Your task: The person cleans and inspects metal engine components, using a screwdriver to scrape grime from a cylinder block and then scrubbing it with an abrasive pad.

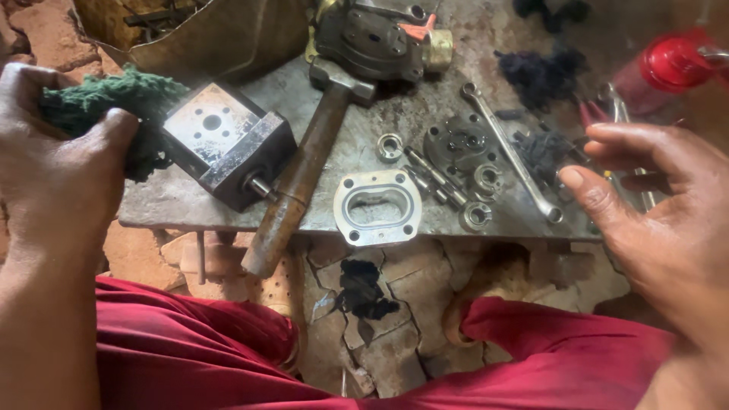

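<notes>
Head view: person seated at a metal work plate point(175, 205).
Left hand point(57, 163): closed around a wad of green rag point(114, 99), touching the dark pump housing block point(228, 144).
Right hand point(661, 212): open, empty, fingers spread near the spanner point(509, 148).
Technique: judged best to press the rag flat on the housing's machined face and steady the block with the free hand.
Hazard: hammer point(304, 167) lies against the block.

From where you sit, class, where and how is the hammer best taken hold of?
Probably by the wooden handle's near end, gripped from below the plate's front edge. The hammer lies head-away on the plate; its handle overhangs towards the lap, so fingers can wrap right round it. The right hand is open and free; the left hand holds a green rag.
</notes>
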